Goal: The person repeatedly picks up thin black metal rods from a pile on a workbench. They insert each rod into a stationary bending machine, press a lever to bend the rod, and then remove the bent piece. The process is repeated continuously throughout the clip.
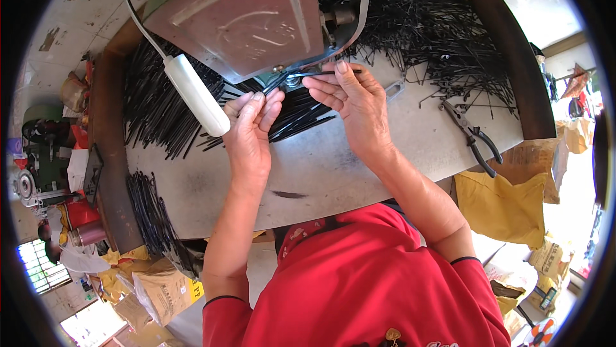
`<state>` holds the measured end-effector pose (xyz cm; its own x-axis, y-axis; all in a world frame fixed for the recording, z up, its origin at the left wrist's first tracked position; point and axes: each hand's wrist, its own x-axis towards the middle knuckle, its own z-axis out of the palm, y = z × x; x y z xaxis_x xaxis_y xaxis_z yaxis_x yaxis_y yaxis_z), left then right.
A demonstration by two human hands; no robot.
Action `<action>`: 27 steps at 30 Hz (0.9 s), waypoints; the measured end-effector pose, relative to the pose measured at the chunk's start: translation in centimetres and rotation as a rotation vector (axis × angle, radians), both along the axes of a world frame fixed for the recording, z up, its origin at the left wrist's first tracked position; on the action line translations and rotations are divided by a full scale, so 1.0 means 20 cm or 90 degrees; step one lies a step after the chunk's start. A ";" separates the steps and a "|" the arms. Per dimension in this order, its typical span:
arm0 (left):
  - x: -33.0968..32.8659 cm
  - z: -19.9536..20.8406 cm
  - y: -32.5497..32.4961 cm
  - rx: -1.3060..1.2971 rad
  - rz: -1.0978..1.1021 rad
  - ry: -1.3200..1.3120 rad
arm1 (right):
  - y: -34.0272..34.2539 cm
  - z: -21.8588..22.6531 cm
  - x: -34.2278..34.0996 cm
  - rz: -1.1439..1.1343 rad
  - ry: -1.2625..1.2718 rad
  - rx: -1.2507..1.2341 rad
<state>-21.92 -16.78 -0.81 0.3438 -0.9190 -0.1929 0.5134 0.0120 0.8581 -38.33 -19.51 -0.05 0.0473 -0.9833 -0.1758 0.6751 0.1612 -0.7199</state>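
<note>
Under the head of a bench machine (pixel 250 20) with a reddish-brown cover, both my hands are raised close together. My left hand (pixel 250 130) pinches a thin black strip (pixel 276 82) between thumb and fingers, its far end reaching beneath the machine head. Another dark strip (pixel 314 74) runs sideways from the same spot to my right hand (pixel 360 106), whose thumb and forefinger are closed on it. Whether the two strips are joined there cannot be made out. Just behind my fingertips sits a small round metal part (pixel 292 81) of the machine.
Long black strips (pixel 160 103) lie in a bundle at the left, a smaller bunch (pixel 153 209) nearer me. A tangled heap of thin black pieces (pixel 443 39) covers the back right. Pliers (pixel 471 132) rest at the right. A white lamp (pixel 197 95) hangs beside my left hand.
</note>
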 end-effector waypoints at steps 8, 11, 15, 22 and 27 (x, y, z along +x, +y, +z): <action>-0.03 0.02 -0.03 0.005 -0.021 0.021 | -0.02 -0.03 -0.01 -0.029 -0.028 0.019; -0.02 0.00 -0.03 0.019 -0.013 0.058 | 0.00 -0.02 0.01 -0.024 -0.024 0.029; -0.04 0.01 0.00 0.008 0.005 0.018 | 0.00 -0.01 0.00 -0.021 -0.019 0.009; -0.05 0.04 -0.01 -0.010 0.025 0.001 | -0.01 -0.02 0.00 -0.014 -0.047 0.013; -0.05 0.04 -0.02 0.006 0.013 -0.039 | -0.02 -0.02 0.00 -0.014 -0.041 0.027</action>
